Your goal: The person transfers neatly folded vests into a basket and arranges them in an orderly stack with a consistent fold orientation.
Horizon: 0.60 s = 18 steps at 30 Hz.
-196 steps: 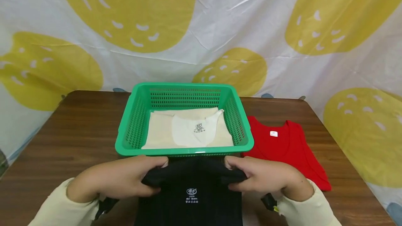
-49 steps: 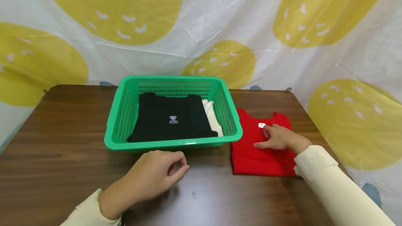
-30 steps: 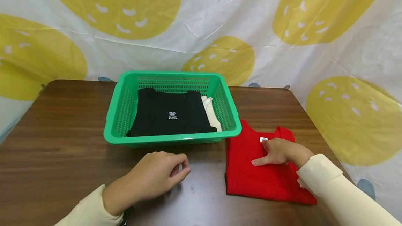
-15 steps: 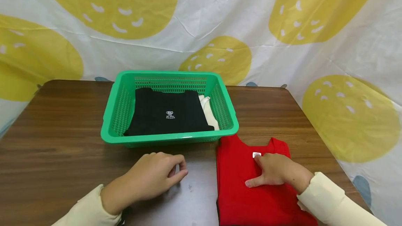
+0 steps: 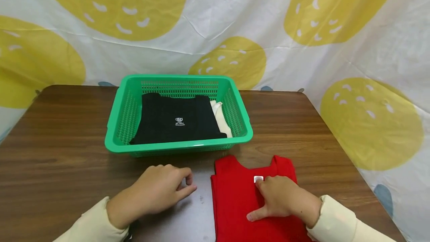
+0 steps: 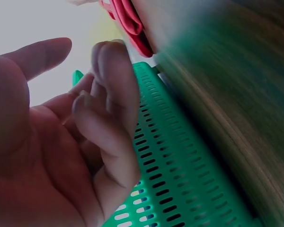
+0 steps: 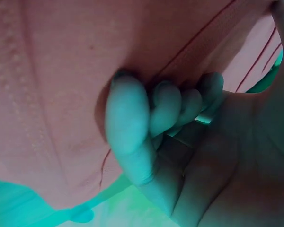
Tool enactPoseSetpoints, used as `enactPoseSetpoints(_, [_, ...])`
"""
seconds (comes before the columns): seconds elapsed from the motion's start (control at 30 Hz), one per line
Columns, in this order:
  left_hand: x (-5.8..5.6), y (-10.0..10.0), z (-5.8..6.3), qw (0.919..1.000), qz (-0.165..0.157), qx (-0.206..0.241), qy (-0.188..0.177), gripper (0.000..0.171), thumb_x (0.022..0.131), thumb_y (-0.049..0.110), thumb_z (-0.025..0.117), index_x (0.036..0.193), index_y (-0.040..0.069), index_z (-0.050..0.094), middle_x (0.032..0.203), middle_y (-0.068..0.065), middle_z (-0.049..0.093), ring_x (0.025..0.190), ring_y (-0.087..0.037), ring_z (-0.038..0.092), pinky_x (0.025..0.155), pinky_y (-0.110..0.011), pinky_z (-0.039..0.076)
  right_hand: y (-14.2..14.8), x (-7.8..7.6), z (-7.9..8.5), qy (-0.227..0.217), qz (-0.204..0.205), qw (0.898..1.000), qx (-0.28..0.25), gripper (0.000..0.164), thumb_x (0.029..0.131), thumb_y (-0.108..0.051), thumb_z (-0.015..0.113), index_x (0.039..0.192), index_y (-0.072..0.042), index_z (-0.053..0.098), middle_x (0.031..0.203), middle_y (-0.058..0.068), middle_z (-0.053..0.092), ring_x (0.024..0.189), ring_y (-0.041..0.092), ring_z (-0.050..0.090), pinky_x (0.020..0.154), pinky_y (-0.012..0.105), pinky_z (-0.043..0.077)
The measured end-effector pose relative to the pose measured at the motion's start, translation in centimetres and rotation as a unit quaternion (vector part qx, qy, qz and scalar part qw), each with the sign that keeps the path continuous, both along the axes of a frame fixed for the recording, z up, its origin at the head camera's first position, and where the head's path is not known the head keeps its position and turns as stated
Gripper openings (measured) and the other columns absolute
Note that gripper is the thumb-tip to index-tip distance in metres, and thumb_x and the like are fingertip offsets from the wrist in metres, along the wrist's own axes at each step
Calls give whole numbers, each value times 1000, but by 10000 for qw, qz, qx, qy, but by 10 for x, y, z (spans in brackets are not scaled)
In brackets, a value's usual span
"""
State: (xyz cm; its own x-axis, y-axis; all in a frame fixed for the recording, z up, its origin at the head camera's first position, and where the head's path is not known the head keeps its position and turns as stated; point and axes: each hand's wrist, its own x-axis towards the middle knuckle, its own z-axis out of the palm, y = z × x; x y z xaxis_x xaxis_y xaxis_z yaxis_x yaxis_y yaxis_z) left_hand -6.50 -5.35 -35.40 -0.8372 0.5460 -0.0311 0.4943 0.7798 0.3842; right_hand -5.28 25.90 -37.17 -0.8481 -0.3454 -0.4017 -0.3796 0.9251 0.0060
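A folded red tank top [image 5: 231,197] with a small white label lies on the table at the front, right of centre. My right hand [image 5: 282,199] presses on it with fingertips and thumb spread over the cloth, just below the label. In the right wrist view, bent fingers [image 7: 128,118] rest their tips against the red fabric. My left hand [image 5: 156,189] hovers low over the table before the basket, fingers loosely curled with nothing in them. In the green basket [image 5: 111,137] lies a folded black tank top [image 5: 161,118], over a cream garment [image 5: 221,120] showing at its right side.
The brown wooden table [image 5: 60,133] extends on both sides of the basket. A white curtain [image 5: 215,3] printed with large yellow fruit hangs behind it and along the right. The basket's slotted side stands close to the left hand.
The black tank top, earlier gripped by both hands before the basket, now lies inside it. My right hand has slid the red tank top leftward and nearer; the left hand has stayed nearly still lately.
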Motion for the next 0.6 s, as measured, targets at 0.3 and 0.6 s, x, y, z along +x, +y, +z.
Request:
enactPoseSetpoints(0.3, [-6,-1,-6,9994,273,-224,49,22,88,41,73,79,24,62,60,12,51,55,-9,46,53,-31,39,-39,3,4,-35,172,9993,319,98,67,-82,68,126,-4,63,97,9,70,84,22,67,74,42,56])
enactPoseSetpoints(0.6, [-7,-7,-10,9961,356,-776,-211,38,82,48,75,67,22,52,54,5,46,51,-13,47,54,-31,37,-70,-1,2,-58,533,9975,457,100,69,-83,64,131,-4,62,102,10,72,80,22,67,72,37,58])
